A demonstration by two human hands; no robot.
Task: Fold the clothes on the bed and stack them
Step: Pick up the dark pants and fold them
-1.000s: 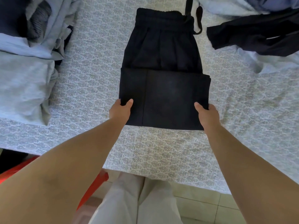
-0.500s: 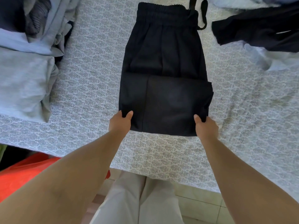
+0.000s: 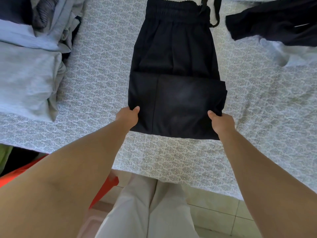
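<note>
Your left hand and right hand each pinch a near corner of the black trousers, half-folded mid-bed, thumbs on top. Risk: uneven lift skews layers; drawstring trails out. Folded grey stack lies left, unfolded dark clothes far right.

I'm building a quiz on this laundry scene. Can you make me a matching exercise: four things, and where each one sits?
Things:
1. black trousers
2. grey folded pile
3. dark crumpled garment
4. left hand

Places:
A. far right of the bed
B. on the trousers' near left corner
C. middle of the bed
D. left side of the bed

Pairs: 1-C, 2-D, 3-A, 4-B
</note>
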